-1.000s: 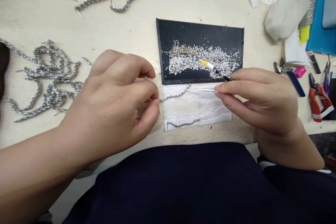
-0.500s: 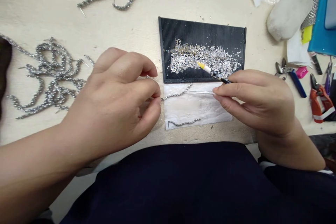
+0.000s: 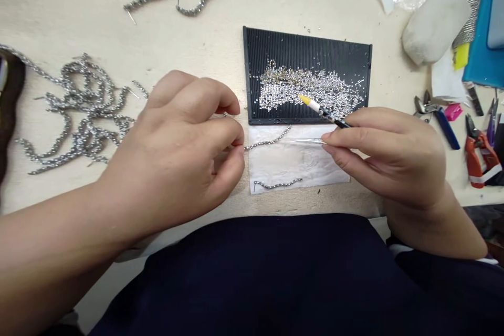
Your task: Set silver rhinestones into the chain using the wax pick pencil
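Looking down from the head camera, a silver beaded strand (image 3: 270, 142) lies on a white sheet (image 3: 299, 165), its long axis rising to the right from the left hand (image 3: 185, 147) toward the sheet's far edge. The left hand is nearer to it: the left fingers (image 3: 235, 142) curl almost closed around the strand's lower end and seem to pinch it, though the fingertips hide the grip. The right hand (image 3: 389, 160) sits beyond the strand's upper end, well to the right of it. Its right fingers (image 3: 346, 134) are closed on the black barrel of a pick pen (image 3: 328, 114), whose yellow tip points left over loose silver rhinestones (image 3: 311, 86) on a black ridged tray (image 3: 307, 42). A thin needle (image 3: 305, 140) runs from those fingers across the sheet. A shorter strand (image 3: 277, 185) lies along the sheet's near edge. On the table (image 3: 51, 21), a tangled heap of beaded strands (image 3: 86, 110) sits at left, with red-handled pliers (image 3: 478, 157) and a white pad (image 3: 435, 26) at right. No brand or writing can be read.
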Demonstrator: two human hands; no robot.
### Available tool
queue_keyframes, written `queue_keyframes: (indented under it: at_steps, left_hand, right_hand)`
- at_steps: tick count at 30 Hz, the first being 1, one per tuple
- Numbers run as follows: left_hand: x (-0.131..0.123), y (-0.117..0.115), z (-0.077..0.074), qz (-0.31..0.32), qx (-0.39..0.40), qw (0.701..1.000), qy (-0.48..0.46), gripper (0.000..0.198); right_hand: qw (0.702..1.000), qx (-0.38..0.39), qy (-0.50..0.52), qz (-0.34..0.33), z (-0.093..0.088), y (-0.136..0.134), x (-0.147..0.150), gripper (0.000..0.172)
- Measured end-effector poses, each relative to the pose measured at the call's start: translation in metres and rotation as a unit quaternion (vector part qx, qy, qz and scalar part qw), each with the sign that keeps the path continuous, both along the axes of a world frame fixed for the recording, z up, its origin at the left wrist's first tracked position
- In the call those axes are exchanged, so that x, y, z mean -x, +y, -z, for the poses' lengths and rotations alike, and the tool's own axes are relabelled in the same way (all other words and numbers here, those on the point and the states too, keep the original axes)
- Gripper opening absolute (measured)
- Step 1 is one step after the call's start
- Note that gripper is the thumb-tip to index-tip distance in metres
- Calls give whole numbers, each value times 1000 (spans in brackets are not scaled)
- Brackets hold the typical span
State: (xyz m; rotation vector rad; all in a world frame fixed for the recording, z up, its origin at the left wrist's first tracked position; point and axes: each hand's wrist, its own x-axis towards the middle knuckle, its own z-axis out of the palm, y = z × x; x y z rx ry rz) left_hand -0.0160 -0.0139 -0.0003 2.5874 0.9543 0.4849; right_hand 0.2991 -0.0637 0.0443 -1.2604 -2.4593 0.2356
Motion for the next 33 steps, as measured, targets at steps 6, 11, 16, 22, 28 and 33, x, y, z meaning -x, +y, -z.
queue_keyframes:
  at_steps: [6, 11, 16, 22, 28, 33]
  left_hand:
    - [-4, 0, -1, -24, 39, 999, 6, 32]
    - [-4, -2, -2, -15, 7, 1000, 8, 31]
    - [-5, -1, -1, -23, 30, 999, -4, 30]
    - [-4, 0, -2, -6, -13, 1000, 1, 29]
    - [-7, -2, -3, -2, -10, 1000, 9, 31]
    - [-5, -2, -5, -14, -2, 1000, 23, 32]
  right_hand:
    - [1000, 7, 4, -13, 1, 2, 3, 13]
    - [1000, 9, -8, -15, 2, 2, 4, 13]
    - [1000, 6, -8, -14, -1, 2, 4, 12]
    - [1000, 12, 4, -25, 0, 3, 6, 13]
    - [1000, 11, -4, -12, 2, 2, 6, 13]
    - [1000, 10, 12, 3, -3, 1, 4, 15]
